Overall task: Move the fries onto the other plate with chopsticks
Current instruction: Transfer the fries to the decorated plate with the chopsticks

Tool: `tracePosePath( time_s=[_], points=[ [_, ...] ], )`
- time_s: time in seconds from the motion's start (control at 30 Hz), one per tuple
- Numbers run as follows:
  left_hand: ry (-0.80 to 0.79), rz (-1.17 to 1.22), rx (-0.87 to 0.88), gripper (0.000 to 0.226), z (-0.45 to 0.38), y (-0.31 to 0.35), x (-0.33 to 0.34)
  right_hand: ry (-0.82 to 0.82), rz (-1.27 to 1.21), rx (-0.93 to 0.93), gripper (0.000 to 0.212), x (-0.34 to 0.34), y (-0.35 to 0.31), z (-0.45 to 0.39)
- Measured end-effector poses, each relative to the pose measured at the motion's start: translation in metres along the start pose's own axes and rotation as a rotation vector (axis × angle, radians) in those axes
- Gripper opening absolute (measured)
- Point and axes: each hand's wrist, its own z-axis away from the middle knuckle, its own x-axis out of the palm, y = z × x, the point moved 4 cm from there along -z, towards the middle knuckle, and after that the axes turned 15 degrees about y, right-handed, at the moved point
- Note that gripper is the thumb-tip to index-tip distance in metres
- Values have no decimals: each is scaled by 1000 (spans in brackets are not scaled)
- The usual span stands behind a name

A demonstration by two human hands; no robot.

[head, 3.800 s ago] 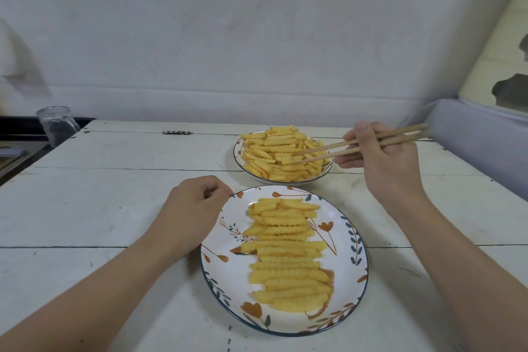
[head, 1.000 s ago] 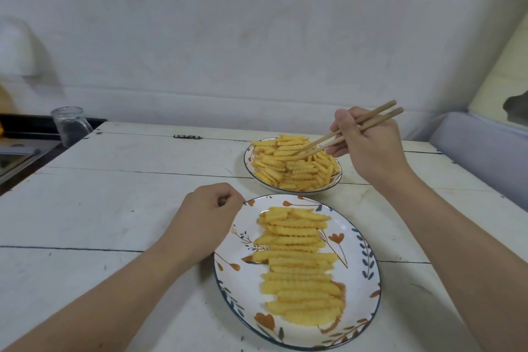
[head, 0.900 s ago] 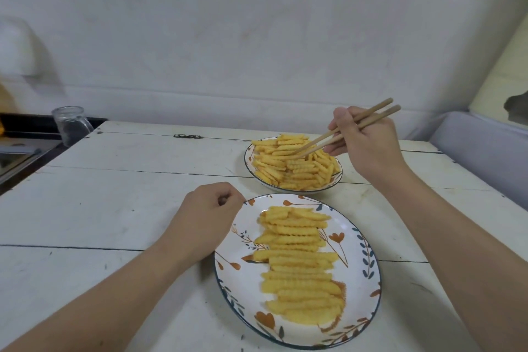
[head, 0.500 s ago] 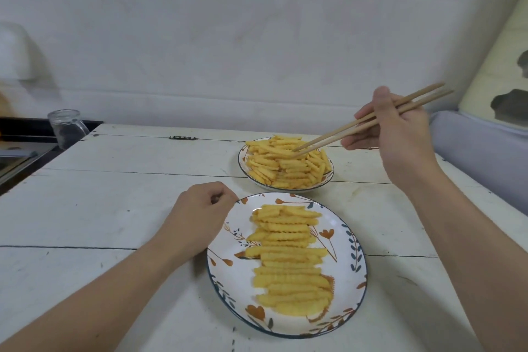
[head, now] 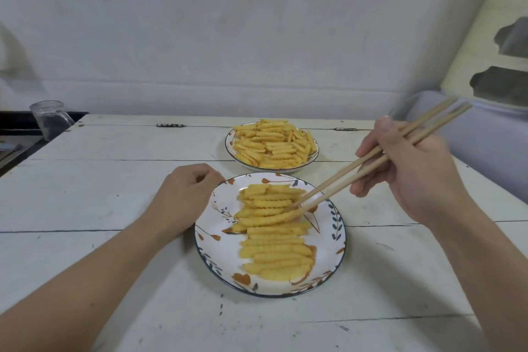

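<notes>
A small far plate (head: 230, 148) carries a heap of crinkle-cut fries (head: 274, 143). In front of it a larger floral plate (head: 333, 243) has fries laid in a neat row (head: 274, 237). My right hand (head: 411, 168) grips a pair of wooden chopsticks (head: 371, 157). Their tips rest at the right end of one fry (head: 265, 219) lying across the row on the near plate. My left hand (head: 185, 194) is curled in a loose fist on the table, touching the left rim of the near plate.
The white plank table (head: 114, 194) runs to the wall. A clear glass jar (head: 50, 118) stands past its far left corner on a dark counter. A grey padded surface (head: 485, 146) borders the table on the right.
My right hand swung the chopsticks from the far plate down toward me to the near plate, and a fry now lies at their tips. The left hand stayed put.
</notes>
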Motion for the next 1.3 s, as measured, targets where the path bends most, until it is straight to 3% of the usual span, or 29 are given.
tracePosePath(
  time_s=[0.17, 0.37, 0.7, 1.13, 1.3],
  points=[
    [0, -16, 5, 29, 0, 0, 0, 31, -13, -53, 38, -5, -6, 0],
    [4, -14, 14, 30, -2, -2, 2, 201, -77, -100, 36, -2, 0, -31],
    [-15, -1, 46, 32, -7, -10, 7, 184, 28, -63, 35, 37, 54, -62],
    [-33, 2, 57, 32, -8, -12, 8, 120, -12, 19, 35, 73, 66, -69],
    [-38, 7, 43, 31, -7, -10, 7, 195, -58, -11, 43, 59, 51, -72]
  ],
)
